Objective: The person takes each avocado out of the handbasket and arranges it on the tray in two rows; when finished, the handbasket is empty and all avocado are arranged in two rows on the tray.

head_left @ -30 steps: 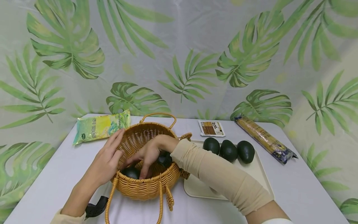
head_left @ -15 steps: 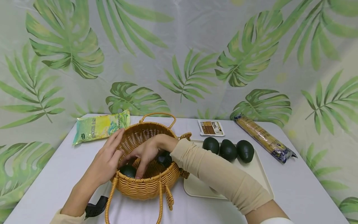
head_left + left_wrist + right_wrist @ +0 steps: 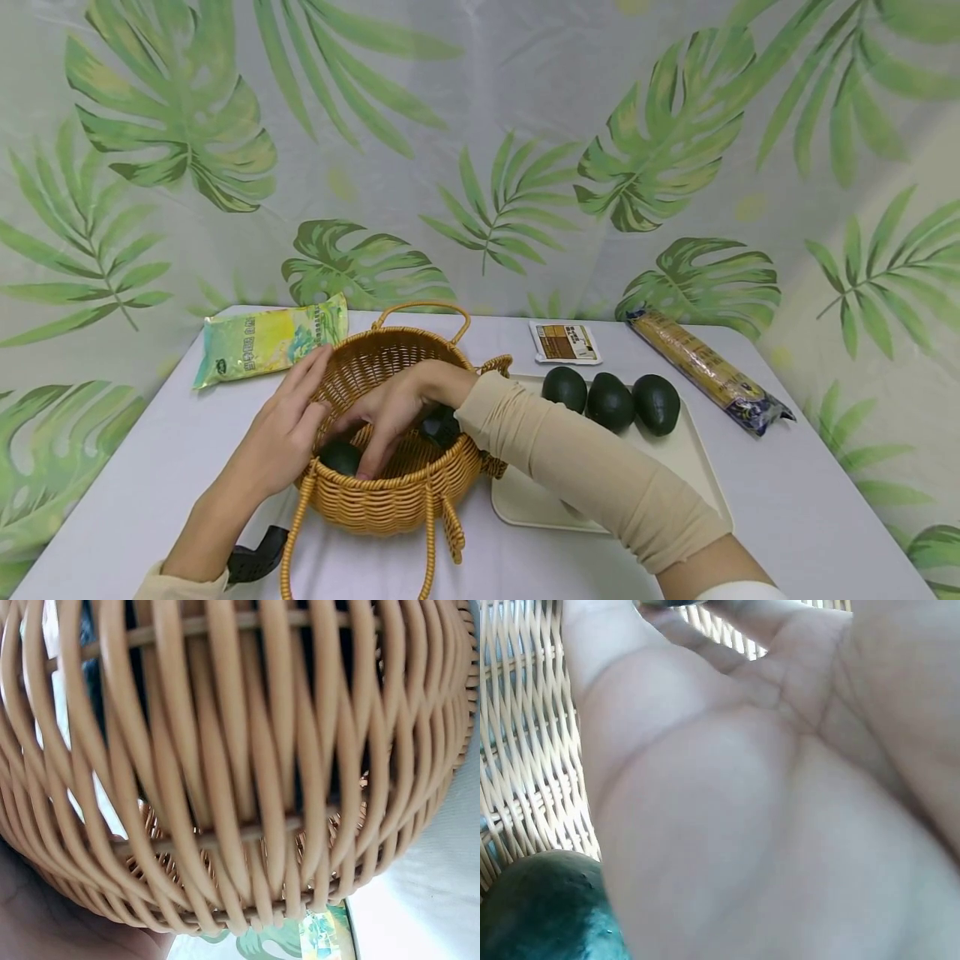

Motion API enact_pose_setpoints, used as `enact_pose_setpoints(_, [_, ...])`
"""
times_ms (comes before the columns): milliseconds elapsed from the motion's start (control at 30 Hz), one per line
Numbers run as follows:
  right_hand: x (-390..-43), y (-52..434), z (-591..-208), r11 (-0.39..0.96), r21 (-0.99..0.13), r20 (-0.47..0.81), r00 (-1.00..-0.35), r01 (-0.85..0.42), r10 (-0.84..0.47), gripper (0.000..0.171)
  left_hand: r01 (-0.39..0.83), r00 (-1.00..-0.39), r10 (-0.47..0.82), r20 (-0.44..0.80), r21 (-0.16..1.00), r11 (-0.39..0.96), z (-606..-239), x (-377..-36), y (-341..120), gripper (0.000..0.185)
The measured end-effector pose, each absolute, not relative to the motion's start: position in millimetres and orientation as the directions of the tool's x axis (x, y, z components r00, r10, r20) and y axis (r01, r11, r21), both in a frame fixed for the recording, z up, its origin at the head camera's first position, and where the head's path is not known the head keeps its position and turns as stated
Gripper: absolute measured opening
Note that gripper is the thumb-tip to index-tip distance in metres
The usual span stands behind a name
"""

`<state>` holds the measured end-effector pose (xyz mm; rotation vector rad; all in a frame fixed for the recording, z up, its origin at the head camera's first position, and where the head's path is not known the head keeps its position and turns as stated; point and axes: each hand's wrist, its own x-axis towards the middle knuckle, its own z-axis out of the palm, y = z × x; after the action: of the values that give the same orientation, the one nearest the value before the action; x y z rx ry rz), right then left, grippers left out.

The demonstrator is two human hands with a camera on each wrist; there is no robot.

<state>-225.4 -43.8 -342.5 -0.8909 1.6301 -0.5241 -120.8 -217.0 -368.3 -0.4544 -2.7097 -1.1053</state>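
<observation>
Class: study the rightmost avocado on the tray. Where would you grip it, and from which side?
Grip the rightmost avocado across its broad middle, coming from above and the right. It lies on the tray, another avocado crowding its left, so only the top, right and near sides look free.

Basket (image 3: 390, 492) mouth crowded by right hand (image 3: 393, 408) and two avocados (image 3: 339, 457); left side blocked by left hand (image 3: 281, 429); table front (image 3: 525, 567) unobstructed.

Palm of the right hand (image 3: 780, 825) fills the view; woven basket (image 3: 525, 750) wall behind, dark avocado (image 3: 544, 911) below.
</observation>
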Motion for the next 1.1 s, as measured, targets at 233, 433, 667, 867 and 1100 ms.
enact_pose_setpoints(233, [-225,-43,-342,0.603,-0.738,-0.616,-0.062,-0.304,-0.785,0.079,0.352,-0.935,0.218,0.28,0.647,0.677,-368,-121,-216,0.061])
enact_pose_setpoints(433, [-224,-44,-339,0.599,-0.733,-0.615,-0.061,-0.322,-0.786,0.079,0.354,-0.934,0.22,0.281,0.647,0.676,-367,-121,-216,0.062])
enact_pose_setpoints(667, [-222,-46,-338,0.594,-0.754,-0.599,-0.076,-0.281,-0.797,0.072,0.353,-0.935,0.221,0.278,0.655,0.668,-364,-120,-217,0.061])
enact_pose_setpoints(867, [-223,-45,-335,0.602,-0.734,-0.597,-0.124,-0.315,-0.793,0.075,0.347,-0.937,0.218,0.273,0.655,0.671,-365,-119,-218,0.061])
enact_pose_setpoints(1100, [-227,-43,-330,0.563,-0.569,-0.564,-0.214,-0.6,-0.798,0.083,0.343,-0.938,0.215,0.271,0.659,0.669,-366,-119,-217,0.061])
